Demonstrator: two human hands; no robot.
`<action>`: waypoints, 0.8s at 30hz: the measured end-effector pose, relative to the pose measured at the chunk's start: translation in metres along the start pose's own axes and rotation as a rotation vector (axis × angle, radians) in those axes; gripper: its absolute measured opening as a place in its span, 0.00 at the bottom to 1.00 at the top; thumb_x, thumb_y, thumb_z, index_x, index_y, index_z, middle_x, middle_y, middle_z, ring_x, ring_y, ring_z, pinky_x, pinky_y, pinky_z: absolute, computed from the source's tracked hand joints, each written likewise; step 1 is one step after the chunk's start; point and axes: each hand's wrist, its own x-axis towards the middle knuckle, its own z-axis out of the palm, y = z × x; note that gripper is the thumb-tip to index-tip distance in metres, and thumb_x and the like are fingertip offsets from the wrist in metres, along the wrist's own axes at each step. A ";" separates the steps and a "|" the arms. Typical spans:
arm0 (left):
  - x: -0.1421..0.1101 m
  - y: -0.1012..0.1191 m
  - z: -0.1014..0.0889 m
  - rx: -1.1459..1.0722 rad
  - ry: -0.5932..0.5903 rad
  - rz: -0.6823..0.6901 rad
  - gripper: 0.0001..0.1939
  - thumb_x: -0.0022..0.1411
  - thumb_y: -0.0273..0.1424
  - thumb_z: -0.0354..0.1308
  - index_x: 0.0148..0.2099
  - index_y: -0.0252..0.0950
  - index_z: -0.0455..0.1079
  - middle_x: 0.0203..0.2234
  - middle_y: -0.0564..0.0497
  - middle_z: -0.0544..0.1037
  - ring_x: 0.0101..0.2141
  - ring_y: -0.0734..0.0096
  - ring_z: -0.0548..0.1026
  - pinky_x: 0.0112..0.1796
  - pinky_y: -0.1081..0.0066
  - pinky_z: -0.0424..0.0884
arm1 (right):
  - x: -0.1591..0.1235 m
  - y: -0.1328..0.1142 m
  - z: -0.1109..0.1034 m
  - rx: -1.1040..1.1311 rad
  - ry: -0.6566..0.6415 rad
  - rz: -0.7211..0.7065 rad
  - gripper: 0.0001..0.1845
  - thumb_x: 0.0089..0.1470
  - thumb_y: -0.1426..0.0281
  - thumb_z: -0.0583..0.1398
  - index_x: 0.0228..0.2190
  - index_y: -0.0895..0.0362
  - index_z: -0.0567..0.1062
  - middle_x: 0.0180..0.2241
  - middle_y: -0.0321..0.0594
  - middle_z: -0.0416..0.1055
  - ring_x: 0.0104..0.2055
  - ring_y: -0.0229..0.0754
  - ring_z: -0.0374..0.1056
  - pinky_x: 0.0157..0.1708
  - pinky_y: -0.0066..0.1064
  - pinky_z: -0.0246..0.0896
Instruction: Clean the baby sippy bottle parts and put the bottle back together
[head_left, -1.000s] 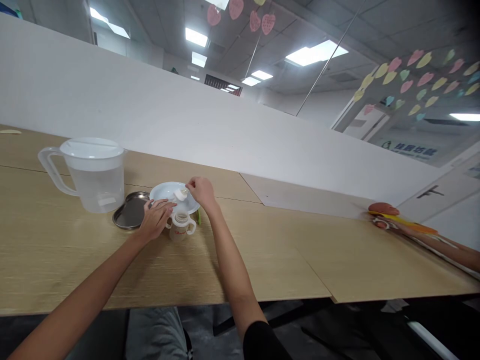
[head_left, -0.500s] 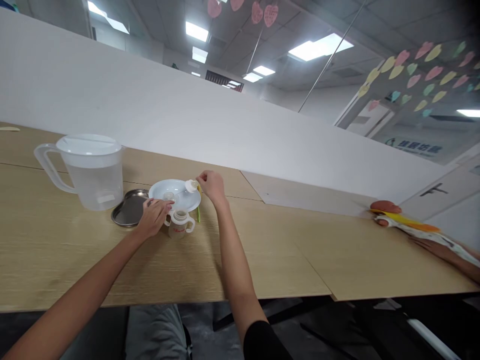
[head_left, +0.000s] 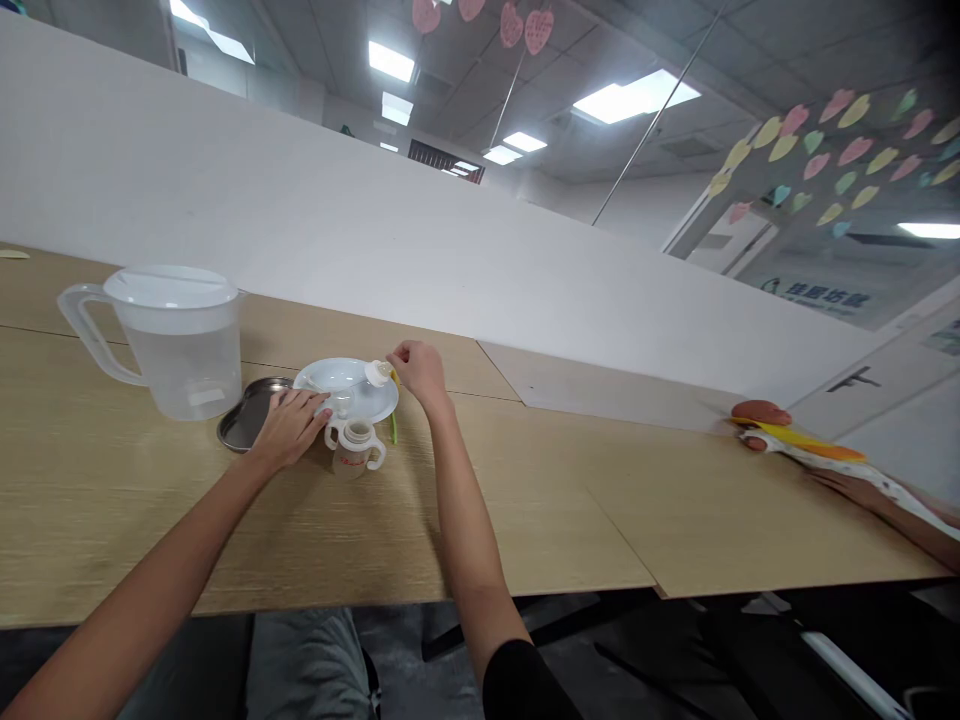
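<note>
My right hand (head_left: 420,370) is pinched at the right rim of a pale bowl (head_left: 367,408), its fingertips on the tip of a baby bottle nipple (head_left: 377,373) in a white collar. My left hand (head_left: 292,425) lies over the bowl's left side and the kidney-shaped metal tray (head_left: 244,420), palm down with fingers stretched out. Beside its fingertips, a small clear piece (head_left: 341,402) rests in the bowl. In front of the bowl stands an uncapped baby bottle (head_left: 354,450) with two handles. A green and yellow strip (head_left: 394,428) hangs by the bowl's right edge.
A lidded pitcher (head_left: 184,350) of clear liquid stands at the left. A low white partition (head_left: 420,260) runs along the table's back. At the far right, another person's hand (head_left: 847,487) lies by a patterned cloth (head_left: 892,485) and a yellow-orange item (head_left: 817,445).
My left hand has drawn back slightly to the left from the clear piece, and its fingers have straightened. My right hand stays at the nipple. The view has shifted a little.
</note>
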 end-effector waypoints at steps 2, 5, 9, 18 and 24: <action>0.000 -0.001 -0.002 0.038 -0.005 0.012 0.25 0.72 0.42 0.38 0.55 0.38 0.72 0.49 0.41 0.77 0.50 0.54 0.71 0.52 0.53 0.58 | 0.000 0.000 0.000 0.006 -0.001 -0.004 0.06 0.58 0.71 0.61 0.30 0.57 0.77 0.33 0.39 0.79 0.35 0.39 0.71 0.34 0.28 0.57; 0.000 0.001 -0.005 0.108 0.023 -0.012 0.25 0.71 0.44 0.40 0.53 0.37 0.73 0.47 0.40 0.77 0.50 0.51 0.71 0.51 0.53 0.59 | 0.000 0.000 -0.001 0.009 -0.003 0.001 0.06 0.58 0.70 0.61 0.29 0.57 0.78 0.33 0.39 0.79 0.35 0.39 0.71 0.33 0.28 0.57; 0.003 0.004 -0.012 0.174 0.131 -0.160 0.27 0.70 0.45 0.40 0.52 0.34 0.73 0.47 0.37 0.76 0.49 0.48 0.70 0.49 0.54 0.60 | 0.000 0.000 -0.001 0.010 0.005 0.002 0.06 0.58 0.70 0.61 0.30 0.57 0.78 0.33 0.39 0.79 0.35 0.39 0.71 0.34 0.28 0.57; 0.003 0.002 -0.006 0.032 0.032 -0.295 0.27 0.71 0.42 0.37 0.58 0.34 0.68 0.54 0.38 0.75 0.58 0.51 0.66 0.57 0.49 0.52 | -0.001 -0.002 -0.001 -0.032 -0.003 -0.007 0.06 0.58 0.69 0.61 0.31 0.56 0.79 0.33 0.39 0.79 0.35 0.39 0.70 0.34 0.28 0.57; 0.000 0.003 -0.001 0.021 0.045 -0.192 0.24 0.71 0.42 0.40 0.54 0.38 0.72 0.52 0.41 0.78 0.59 0.47 0.65 0.58 0.42 0.46 | -0.001 -0.003 -0.001 -0.019 -0.009 -0.008 0.07 0.58 0.69 0.61 0.31 0.57 0.79 0.33 0.39 0.78 0.34 0.38 0.70 0.33 0.28 0.56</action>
